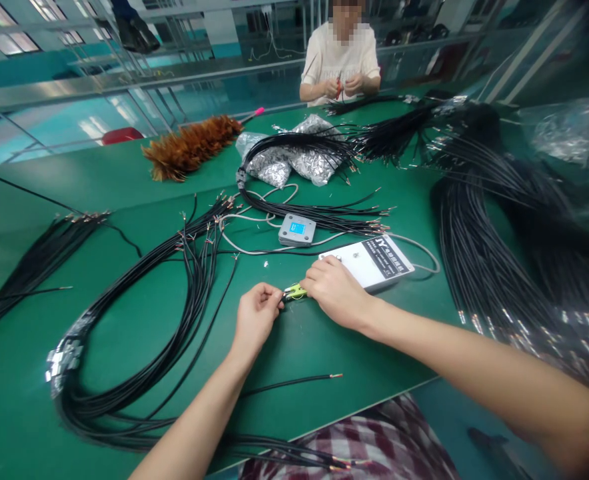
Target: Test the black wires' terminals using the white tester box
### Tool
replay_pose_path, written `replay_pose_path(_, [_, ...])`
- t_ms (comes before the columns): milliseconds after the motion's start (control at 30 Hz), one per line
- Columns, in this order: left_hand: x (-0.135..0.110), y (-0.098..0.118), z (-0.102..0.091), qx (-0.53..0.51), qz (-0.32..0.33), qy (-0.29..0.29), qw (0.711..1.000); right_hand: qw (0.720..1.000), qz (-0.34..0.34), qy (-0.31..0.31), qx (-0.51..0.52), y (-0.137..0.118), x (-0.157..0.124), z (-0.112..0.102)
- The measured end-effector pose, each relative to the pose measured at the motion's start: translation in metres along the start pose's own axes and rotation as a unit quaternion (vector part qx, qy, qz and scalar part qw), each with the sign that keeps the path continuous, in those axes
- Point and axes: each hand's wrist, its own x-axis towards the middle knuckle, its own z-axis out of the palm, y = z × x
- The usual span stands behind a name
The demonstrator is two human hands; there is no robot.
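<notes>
Close to the middle of the green table, my left hand (258, 310) is closed in a pinch on the end of a black cable (284, 297). Just right of it, my right hand (332, 285) grips a small yellow-green tool (297, 291) with metal tips; its exact kind is too small to tell. The tool's tips meet the cable end at the left fingertips. Beyond my right hand lies a white box (347, 252) with a dark label, partly hidden by that hand. A curved bundle of black cables (124, 280) with stripped ends lies left of my hands.
A grey device with a blue screen (296, 230) sits behind my hands. Farther back are plastic bags of silvery parts (317, 150) and a brown feather duster (192, 148). Thick black cable bundles (479, 247) cover the right side. Across the table sits a person (342, 60).
</notes>
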Motion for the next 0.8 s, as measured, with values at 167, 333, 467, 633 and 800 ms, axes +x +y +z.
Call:
replay_pose_path(167, [0.002, -0.003, 0.002, 0.02, 0.014, 0.007, 1.0, 1.0, 0.003, 0.008, 0.004, 0.001, 0.0, 0.001])
replay_pose_path(333, [0.003, -0.007, 0.002, 0.039, 0.026, 0.008, 0.999, 1.0, 0.011, 0.012, -0.004, 0.0, 0.0, -0.001])
replay_pose_path(467, [0.003, -0.008, 0.0, 0.056, 0.045, 0.0, 0.997, 1.0, 0.017, 0.014, -0.013, -0.001, -0.001, -0.004])
replay_pose_path(633, [0.005, -0.01, -0.005, 0.082, 0.081, -0.013, 0.993, 0.999, 0.013, 0.029, -0.013, 0.0, -0.002, -0.001])
replay_pose_path(800, [0.006, -0.012, -0.005, 0.098, 0.098, -0.017, 0.99, 1.0, 0.009, 0.021, -0.005, 0.0, 0.001, 0.001])
